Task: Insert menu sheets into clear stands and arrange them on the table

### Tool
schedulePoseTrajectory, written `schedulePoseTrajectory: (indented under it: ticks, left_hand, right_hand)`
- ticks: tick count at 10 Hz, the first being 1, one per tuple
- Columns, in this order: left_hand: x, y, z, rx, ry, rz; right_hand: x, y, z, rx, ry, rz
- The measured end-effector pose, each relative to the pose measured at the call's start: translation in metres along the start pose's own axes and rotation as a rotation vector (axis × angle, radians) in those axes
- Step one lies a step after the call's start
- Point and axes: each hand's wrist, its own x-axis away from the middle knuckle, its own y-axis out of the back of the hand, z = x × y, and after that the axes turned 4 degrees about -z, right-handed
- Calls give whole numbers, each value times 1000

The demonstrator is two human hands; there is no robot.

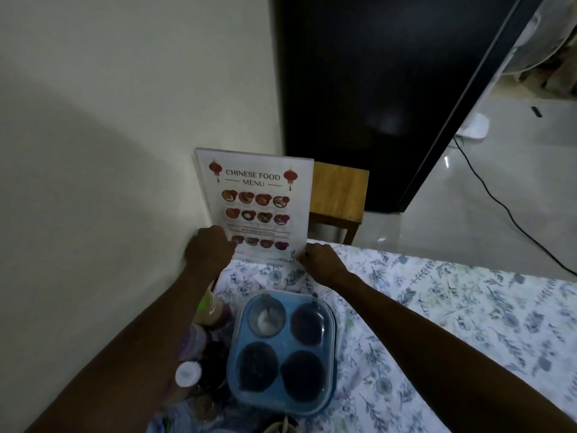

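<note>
A clear stand (256, 201) holding a sheet headed "Chinese Food Menu" stands upright at the far corner of the table (468, 307), close to the white wall. My left hand (209, 250) grips its lower left edge. My right hand (320, 262) holds its lower right corner. The sheet faces me, with rows of small dish pictures and two red lanterns at the top.
A blue four-compartment container (282, 351) with a clear lid sits in front of the stand. Several bottles and jars (203, 345) crowd the table's left edge by the wall. A wooden stool (338, 195) and a dark panel (374, 89) lie beyond the table.
</note>
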Motion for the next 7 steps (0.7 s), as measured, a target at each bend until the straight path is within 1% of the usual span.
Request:
schedulePoseTrajectory:
  ticks: [1,3,7]
  left_hand:
    - [2,1,1,-22,-12,-6]
    - [10,3,2,69,4,-24]
    - [25,12,-8,99,1,-42]
  right_hand:
    - [-2,-4,4,-18,-11,21]
    - [-2,-5,12,-41,-42,52]
    - [4,4,9,-48,-57,53]
